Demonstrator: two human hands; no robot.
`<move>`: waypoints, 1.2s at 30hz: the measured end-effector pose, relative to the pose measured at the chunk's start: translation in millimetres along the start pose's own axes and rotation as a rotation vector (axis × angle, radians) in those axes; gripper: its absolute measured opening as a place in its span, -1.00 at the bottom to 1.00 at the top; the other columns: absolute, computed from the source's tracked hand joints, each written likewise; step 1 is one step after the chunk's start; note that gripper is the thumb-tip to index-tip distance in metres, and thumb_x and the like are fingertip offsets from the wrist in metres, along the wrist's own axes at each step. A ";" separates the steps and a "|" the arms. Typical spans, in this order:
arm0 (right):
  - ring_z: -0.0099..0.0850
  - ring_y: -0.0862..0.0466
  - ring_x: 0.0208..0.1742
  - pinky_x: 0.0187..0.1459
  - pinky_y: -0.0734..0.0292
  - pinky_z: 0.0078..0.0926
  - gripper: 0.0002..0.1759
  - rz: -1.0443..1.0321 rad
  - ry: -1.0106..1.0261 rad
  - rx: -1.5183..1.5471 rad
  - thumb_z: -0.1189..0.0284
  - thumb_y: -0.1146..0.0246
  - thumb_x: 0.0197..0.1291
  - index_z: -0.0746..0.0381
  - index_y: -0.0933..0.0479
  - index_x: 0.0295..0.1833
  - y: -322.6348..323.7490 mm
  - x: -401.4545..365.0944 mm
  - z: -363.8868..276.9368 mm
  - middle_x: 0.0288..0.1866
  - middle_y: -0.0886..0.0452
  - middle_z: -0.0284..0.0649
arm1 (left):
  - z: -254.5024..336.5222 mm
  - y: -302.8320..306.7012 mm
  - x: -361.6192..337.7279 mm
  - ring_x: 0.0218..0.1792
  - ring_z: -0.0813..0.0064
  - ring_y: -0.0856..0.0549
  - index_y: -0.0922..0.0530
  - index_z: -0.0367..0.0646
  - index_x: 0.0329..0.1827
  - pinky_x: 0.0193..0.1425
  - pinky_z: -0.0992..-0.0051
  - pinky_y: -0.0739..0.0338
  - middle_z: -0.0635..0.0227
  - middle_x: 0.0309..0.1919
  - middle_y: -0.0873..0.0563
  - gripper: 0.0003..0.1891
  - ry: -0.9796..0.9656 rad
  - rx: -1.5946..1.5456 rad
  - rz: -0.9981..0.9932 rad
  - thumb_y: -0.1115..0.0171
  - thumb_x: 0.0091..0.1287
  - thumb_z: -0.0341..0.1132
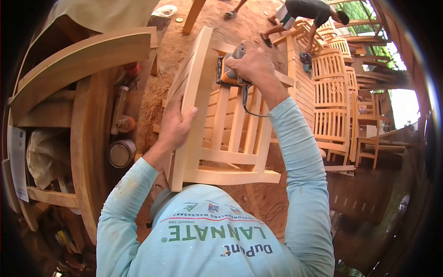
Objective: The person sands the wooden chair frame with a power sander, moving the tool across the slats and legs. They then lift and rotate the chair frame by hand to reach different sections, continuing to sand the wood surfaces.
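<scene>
A pale slatted wooden chair (229, 157) lies tilted in front of my body. My left hand (176, 124) grips the long edge board of its slatted panel, thumb on the near face and fingers over the far side. In my right hand (251, 64) is an orange and black power sander (230, 76), its pad against the inner face of the frame near the top. A dark cord (251, 112) hangs from the sander and runs under my right forearm.
A wooden frame with a curved rail (83, 60) stands at the left, near a metal can (122, 153) and a plastic bag (48, 154). Several slatted chairs (330, 101) line the right. Another person (307, 14) bends over at the top right with a tool (305, 58).
</scene>
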State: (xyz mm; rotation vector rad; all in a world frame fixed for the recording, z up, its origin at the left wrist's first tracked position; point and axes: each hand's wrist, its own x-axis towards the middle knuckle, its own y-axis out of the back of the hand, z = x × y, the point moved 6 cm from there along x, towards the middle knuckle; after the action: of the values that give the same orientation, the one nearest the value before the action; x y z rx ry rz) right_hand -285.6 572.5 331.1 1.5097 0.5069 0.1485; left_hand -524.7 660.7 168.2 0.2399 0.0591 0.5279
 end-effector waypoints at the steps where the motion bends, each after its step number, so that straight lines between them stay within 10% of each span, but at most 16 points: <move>1: 0.07 -0.64 0.53 0.50 -0.58 -0.03 0.16 0.009 -0.006 0.006 -0.22 -0.36 0.10 0.06 -0.32 0.78 -1.2 3.1 8.4 0.58 -0.54 0.22 | 0.4 -0.1 -0.1 0.50 -0.19 -0.57 -0.37 -0.32 0.66 0.62 0.02 -0.41 -0.24 0.43 -0.61 -0.28 0.006 0.007 0.000 -0.30 0.60 -0.04; 36: 0.12 -0.77 0.32 0.38 -0.65 -0.06 -0.03 0.150 -0.159 0.160 -0.17 -0.39 0.07 -0.07 -0.47 0.62 -32.6 16.0 239.0 0.32 -0.73 0.18 | 4.4 -0.6 1.5 0.55 0.20 -0.57 -0.29 -0.36 0.72 0.65 0.27 -0.40 -0.05 0.54 -0.59 -0.31 0.013 0.059 -0.078 -0.22 0.72 -0.09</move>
State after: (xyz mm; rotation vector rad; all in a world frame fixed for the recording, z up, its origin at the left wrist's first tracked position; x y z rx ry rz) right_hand -181.2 358.3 291.0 1.7010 0.2832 0.1048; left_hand -522.6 660.0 172.3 0.2907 0.0966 0.4503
